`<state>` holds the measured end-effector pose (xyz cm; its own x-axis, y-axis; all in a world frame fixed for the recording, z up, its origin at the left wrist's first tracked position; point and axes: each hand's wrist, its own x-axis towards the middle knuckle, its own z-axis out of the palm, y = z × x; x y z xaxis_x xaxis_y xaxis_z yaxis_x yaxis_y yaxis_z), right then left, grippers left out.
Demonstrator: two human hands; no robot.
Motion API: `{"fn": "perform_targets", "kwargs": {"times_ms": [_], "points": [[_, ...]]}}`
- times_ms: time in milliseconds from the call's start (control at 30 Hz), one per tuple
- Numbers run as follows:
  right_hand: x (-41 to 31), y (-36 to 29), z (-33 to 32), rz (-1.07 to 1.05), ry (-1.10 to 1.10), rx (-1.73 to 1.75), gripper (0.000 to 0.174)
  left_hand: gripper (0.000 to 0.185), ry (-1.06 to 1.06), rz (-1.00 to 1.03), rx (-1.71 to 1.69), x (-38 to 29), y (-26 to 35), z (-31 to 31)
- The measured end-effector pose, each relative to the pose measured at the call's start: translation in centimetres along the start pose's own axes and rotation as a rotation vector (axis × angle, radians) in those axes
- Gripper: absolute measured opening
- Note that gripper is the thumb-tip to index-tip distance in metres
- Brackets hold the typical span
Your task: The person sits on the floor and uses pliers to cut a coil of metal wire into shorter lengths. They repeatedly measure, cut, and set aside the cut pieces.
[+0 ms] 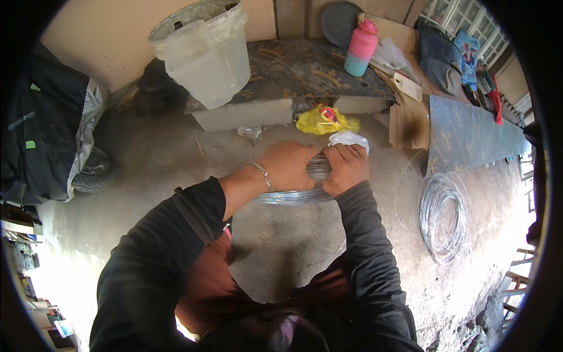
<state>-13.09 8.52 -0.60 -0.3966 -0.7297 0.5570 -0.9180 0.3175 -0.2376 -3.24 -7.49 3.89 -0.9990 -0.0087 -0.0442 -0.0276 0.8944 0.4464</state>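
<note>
Before me is a coil of thin metal wire [294, 197], its near side a bright bundle of many strands. My left hand [288, 165], with a chain bracelet at the wrist, is closed around the coil's far part. Close beside it, my right hand [347, 168] grips the same bundle. Between the two hands a short stretch of darker strands shows. My fingers curl over the far side, so their tips are hidden. A second, larger coil of silvery wire [443, 218] lies on the concrete floor to my right, with loose strands arching out of it.
Beyond my hands lie a yellow plastic bag [325, 122] and a clear plastic one [349, 139]. White buckets [206, 61] and a pink-and-blue bottle [361, 47] stand on a low dark platform [290, 66]. A covered wheeled vehicle [44, 127] is at left, a metal sheet [470, 132] at right.
</note>
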Motion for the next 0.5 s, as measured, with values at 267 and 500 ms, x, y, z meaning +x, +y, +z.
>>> {"fn": "perform_targets", "kwargs": {"times_ms": [267, 500], "points": [[-0.5, -0.2, 0.7, 0.1, -0.082, 0.005, 0.024, 0.043, 0.002, -0.017, 0.153, -1.0, 1.2, -1.4], [-0.2, -3.5, 1.1, 0.097, -0.021, -0.062, 0.023, 0.034, 0.099, 0.031, 0.176, -1.6, -0.6, 0.5]]}}
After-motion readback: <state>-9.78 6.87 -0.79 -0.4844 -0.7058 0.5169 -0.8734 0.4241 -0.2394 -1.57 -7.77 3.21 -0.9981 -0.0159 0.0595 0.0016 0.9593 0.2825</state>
